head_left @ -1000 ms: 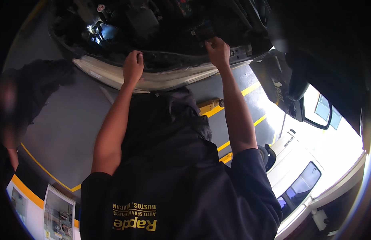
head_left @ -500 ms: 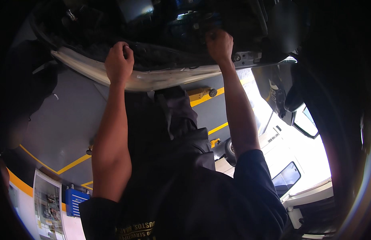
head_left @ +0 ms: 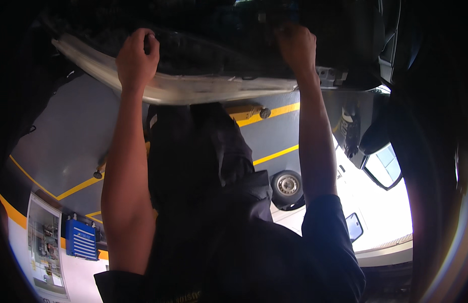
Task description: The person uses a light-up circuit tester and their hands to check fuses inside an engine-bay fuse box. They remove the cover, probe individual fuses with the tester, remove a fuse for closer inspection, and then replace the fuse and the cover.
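Observation:
Both arms stretch forward over a long, pale curved panel [head_left: 193, 91], into a dark recess of what looks like a vehicle. My left hand [head_left: 137, 60] is closed above the panel's left part, thumb and forefinger curled together; what they hold, if anything, is too dark to make out. Farther right, my right hand [head_left: 299, 48] reaches into the dark area with its fingers bent in a pinch. Their tips are lost in shadow and blur. Close to the right wrist is a small metal bracket [head_left: 327, 76].
Beneath lies a grey floor [head_left: 92, 131] with yellow lines. A yellow metal piece of equipment [head_left: 244, 112] lies behind the panel. A wheel [head_left: 287, 187] and a white vehicle [head_left: 322, 222] are at the right. At lower left is a blue cabinet [head_left: 82, 238] by a window [head_left: 44, 242].
In the picture, my left hand has shifted up and left, my right hand up and right. The whole view has moved too, and the wheel shows more fully.

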A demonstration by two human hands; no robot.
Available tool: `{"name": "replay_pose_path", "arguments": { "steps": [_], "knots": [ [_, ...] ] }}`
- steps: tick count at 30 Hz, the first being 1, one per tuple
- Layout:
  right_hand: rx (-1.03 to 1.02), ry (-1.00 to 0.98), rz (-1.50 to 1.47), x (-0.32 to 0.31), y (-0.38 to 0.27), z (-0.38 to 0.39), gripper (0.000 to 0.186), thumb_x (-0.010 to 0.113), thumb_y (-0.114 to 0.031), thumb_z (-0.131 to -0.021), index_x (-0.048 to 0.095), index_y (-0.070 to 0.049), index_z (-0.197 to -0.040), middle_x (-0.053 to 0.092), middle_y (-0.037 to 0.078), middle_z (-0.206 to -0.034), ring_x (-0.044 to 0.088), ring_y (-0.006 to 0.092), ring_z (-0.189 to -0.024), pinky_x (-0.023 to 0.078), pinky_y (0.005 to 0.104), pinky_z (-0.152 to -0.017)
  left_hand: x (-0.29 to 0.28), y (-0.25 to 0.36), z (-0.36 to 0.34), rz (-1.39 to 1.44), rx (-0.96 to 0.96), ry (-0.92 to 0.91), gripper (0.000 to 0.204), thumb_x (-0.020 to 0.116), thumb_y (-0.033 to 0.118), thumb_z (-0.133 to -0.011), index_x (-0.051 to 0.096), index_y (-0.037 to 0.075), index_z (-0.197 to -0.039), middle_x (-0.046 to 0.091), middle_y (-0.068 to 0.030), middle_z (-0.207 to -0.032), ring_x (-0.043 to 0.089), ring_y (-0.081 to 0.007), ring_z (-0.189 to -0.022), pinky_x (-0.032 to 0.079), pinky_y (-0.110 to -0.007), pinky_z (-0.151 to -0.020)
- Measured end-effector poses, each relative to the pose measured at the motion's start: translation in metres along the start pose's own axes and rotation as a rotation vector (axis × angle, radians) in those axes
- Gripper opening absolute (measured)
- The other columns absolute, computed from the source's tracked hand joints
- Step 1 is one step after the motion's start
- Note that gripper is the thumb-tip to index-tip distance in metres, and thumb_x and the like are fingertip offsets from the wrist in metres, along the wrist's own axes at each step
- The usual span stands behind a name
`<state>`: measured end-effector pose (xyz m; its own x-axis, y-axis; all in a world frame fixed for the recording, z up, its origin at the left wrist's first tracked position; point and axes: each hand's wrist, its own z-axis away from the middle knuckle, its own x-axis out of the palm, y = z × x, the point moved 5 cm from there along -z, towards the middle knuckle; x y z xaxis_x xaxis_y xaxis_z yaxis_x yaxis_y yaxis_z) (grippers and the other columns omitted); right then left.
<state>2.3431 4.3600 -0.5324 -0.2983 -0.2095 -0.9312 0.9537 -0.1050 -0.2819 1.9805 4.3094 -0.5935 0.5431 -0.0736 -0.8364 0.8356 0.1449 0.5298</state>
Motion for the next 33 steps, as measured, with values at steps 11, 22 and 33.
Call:
{"name": "replay_pose_path", "arguments": {
  "steps": [11, 22, 33],
  "knots": [
    [-0.257, -0.006, -0.004, -0.005, 0.013, -0.001, 0.025, 0.074, -0.029, -0.094, 0.079, -0.008, -0.108, 0.078, 0.016, -0.093, 0.077, 0.0327, -0.089, 0.061, 0.0418, -0.082, 0.004, -0.011, 0.0, 0.038, 0.067, 0.111, 0.016, 0.061, 0.029, -0.1, 0.068, 0.016, -0.106, 0.074, -0.0065, -0.097, 0.072, -0.0304, -0.087, 0.057, -0.043, -0.075],
    [-0.397, 0.084, -0.023, -0.023, -0.015, 0.008, 0.015, 0.076, -0.007, -0.083, 0.074, 0.002, -0.095, 0.071, 0.025, -0.088, 0.07, 0.0428, -0.084, 0.056, 0.0463, -0.077, 0.004, -0.021, 0.001, 0.053, 0.095, 0.092, 0.025, 0.059, 0.034, -0.103, 0.07, 0.015, -0.115, 0.076, -0.0115, -0.107, 0.072, -0.0365, -0.101, 0.055, -0.042, -0.084],
    [-0.275, 0.061, -0.084, -0.023, -0.011, 0.007, 0.017, 0.08, -0.011, -0.081, 0.077, 0.001, -0.093, 0.073, 0.024, -0.085, 0.074, 0.038, -0.082, 0.058, 0.0414, -0.074, 0.004, -0.024, 0.0, 0.058, 0.089, 0.083, 0.027, 0.06, 0.037, -0.104, 0.071, 0.017, -0.118, 0.076, -0.0106, -0.108, 0.071, -0.0359, -0.105, 0.054, -0.041, -0.085]
  ]
}}
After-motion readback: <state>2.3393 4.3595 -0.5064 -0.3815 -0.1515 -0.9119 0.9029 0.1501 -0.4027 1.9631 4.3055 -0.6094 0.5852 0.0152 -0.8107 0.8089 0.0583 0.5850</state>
